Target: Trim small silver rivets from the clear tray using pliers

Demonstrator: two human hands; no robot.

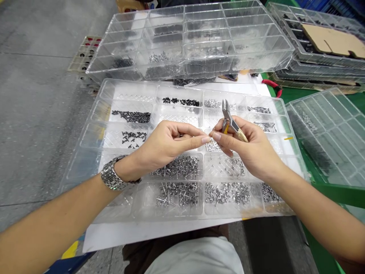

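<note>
My left hand (pixel 168 142) is closed in a pinch, thumb against forefinger, at the middle of the view. Its fingertips meet those of my right hand (pixel 253 148). Something small and pale shows at the touching fingertips, too small to name. Side cutters (pixel 227 114) rest in my right hand, jaws up and slightly apart, while its thumb and forefinger also pinch. Beneath both hands lies a clear compartment tray (pixel 129 93). It holds metal rivet-like pins (pixel 179 165), short silvery pieces (pixel 228 193) and small black parts (pixel 132 116).
Another deep clear divided tray (pixel 209 36) stands behind. Stacked trays with a cardboard piece (pixel 333 40) sit at the back right, near a red-handled tool (pixel 275 86). A clear divided box (pixel 336 133) lies to the right on a green surface. White sheeting (pixel 114 236) shows under the tray.
</note>
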